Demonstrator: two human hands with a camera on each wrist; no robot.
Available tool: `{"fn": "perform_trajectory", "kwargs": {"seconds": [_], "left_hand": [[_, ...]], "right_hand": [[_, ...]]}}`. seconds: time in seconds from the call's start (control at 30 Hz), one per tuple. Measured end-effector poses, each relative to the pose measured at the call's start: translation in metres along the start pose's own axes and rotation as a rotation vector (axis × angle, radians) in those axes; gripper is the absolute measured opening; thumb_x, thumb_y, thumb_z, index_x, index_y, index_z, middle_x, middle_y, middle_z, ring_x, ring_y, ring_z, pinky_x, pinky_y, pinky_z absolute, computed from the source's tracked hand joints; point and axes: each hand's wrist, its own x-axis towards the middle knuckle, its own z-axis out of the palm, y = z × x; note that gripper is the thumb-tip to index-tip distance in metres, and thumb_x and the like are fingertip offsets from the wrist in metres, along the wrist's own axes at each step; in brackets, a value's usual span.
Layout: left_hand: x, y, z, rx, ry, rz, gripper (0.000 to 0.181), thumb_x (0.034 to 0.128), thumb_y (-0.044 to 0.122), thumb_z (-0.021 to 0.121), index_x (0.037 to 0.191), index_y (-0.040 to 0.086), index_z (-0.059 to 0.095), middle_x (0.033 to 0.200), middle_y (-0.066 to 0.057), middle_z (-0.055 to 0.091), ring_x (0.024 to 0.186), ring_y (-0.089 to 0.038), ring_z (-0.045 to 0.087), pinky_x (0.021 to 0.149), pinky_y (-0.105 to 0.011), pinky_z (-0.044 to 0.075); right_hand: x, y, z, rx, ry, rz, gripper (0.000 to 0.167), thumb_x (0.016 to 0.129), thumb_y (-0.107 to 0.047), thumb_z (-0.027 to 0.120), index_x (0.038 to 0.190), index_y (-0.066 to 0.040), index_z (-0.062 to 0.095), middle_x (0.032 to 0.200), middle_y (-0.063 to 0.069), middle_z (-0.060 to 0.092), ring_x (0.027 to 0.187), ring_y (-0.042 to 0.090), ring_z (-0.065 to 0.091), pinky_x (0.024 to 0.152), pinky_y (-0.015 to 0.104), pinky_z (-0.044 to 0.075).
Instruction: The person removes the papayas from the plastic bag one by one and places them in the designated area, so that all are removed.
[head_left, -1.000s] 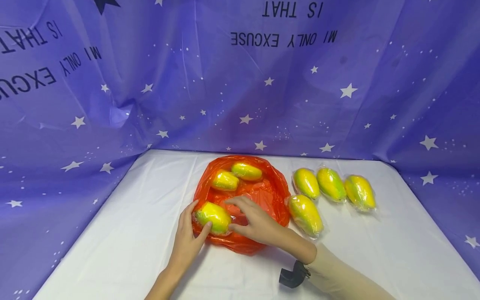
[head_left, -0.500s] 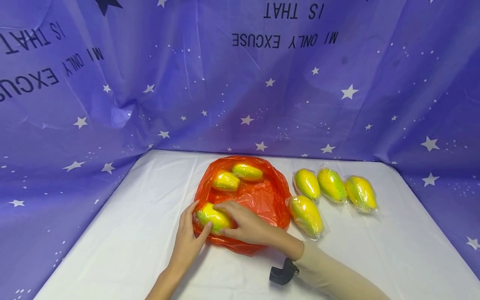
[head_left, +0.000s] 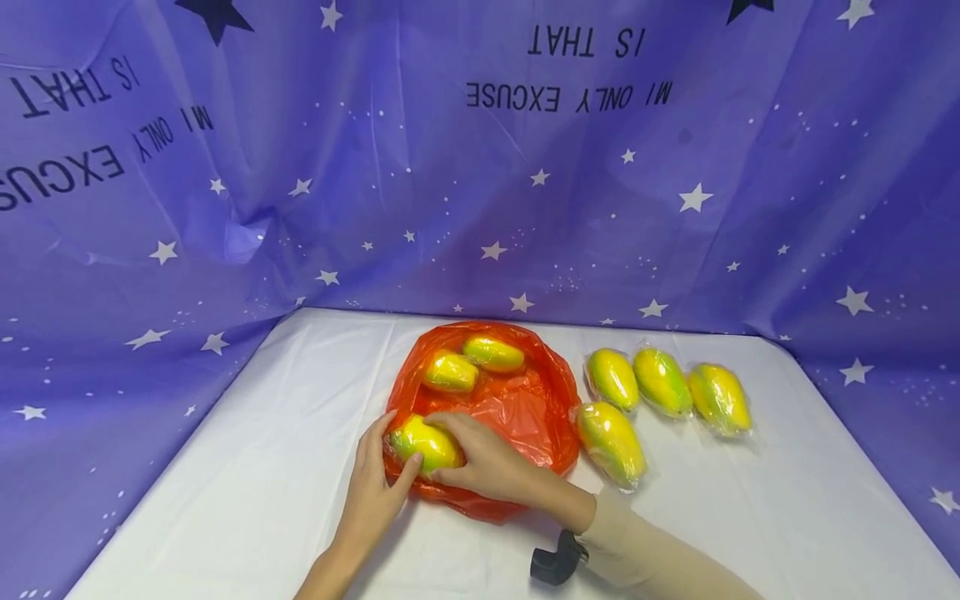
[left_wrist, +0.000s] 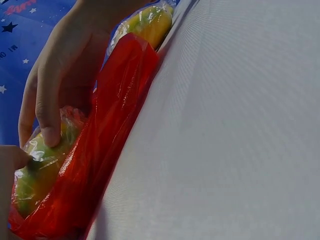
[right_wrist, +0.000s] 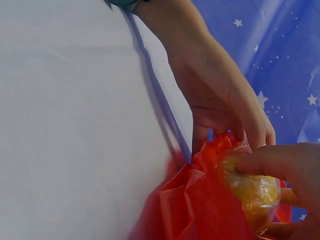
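White table: red bag, four fruits

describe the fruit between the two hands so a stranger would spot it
On the white table, find the open red bag. Inside its near left edge, between the left hand and right hand, lies a plastic-wrapped yellow-green fruit. It alone is touched; the bag's two other fruits lie farther back.

Left hand, right hand hold wrapped fruit inside red bag.
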Motion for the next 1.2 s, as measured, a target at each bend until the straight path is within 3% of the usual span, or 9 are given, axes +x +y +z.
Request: {"fn": "perform_trajectory", "kwargs": {"seconds": [0.4, 0.7, 1.2], "left_hand": [[0.001, 0.001, -0.001, -0.020, -0.002, -0.040, 0.061, 0.0963, 0.026, 0.061, 0.148, 0.012, 0.031, 0.146, -0.016, 0.035, 0.135, -0.035, 0.033, 0.107, -0.057, 0.030], [-0.001, 0.000, -0.001, -0.034, -0.009, -0.055, 0.056, 0.1000, 0.031, 0.054, 0.148, 0.013, 0.032, 0.147, -0.013, 0.034, 0.137, -0.032, 0.031, 0.108, -0.057, 0.027], [0.000, -0.003, 0.002, -0.007, 0.006, -0.023, 0.064, 0.0922, 0.017, 0.066, 0.147, 0.010, 0.033, 0.145, -0.015, 0.036, 0.136, -0.035, 0.032, 0.108, -0.057, 0.027]], "right_hand": [[-0.004, -0.001, -0.010, 0.062, 0.080, 0.044, 0.064, 0.080, -0.024, 0.078, 0.137, -0.021, 0.049, 0.134, -0.005, 0.052, 0.122, 0.016, 0.049, 0.102, 0.040, 0.042], [-0.021, 0.000, -0.018, 0.079, 0.105, 0.059, 0.064, 0.078, -0.025, 0.078, 0.136, -0.024, 0.050, 0.130, -0.006, 0.050, 0.118, 0.014, 0.050, 0.099, 0.042, 0.044], [-0.052, 0.011, -0.035, 0.075, 0.182, 0.056, 0.065, 0.075, -0.021, 0.079, 0.134, -0.028, 0.051, 0.133, -0.012, 0.046, 0.123, 0.013, 0.046, 0.100, 0.045, 0.043]]}}
